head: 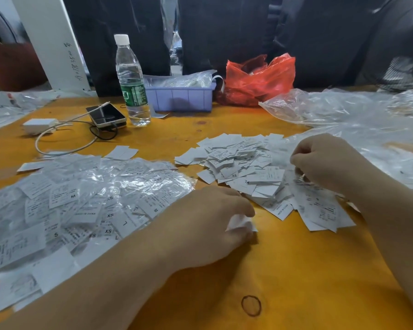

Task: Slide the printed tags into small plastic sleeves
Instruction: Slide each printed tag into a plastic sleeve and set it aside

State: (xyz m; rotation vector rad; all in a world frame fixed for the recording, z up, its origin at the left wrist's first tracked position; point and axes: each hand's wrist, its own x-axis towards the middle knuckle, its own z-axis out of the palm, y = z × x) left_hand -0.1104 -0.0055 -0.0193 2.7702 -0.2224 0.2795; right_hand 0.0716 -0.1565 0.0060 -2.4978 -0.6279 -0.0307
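Note:
A heap of loose white printed tags lies on the orange table in the middle. To its left spreads a big pile of tags inside clear plastic sleeves. My left hand rests near the front of the loose heap, its fingers curled round a white tag. My right hand is curled at the right edge of the heap, over clear plastic; its fingertips pinch something thin there, which I cannot make out.
Clear plastic sheeting covers the right side. Behind stand a water bottle, a purple bin, a red bag, a phone and a white charger with cable. Dark garments hang at the back.

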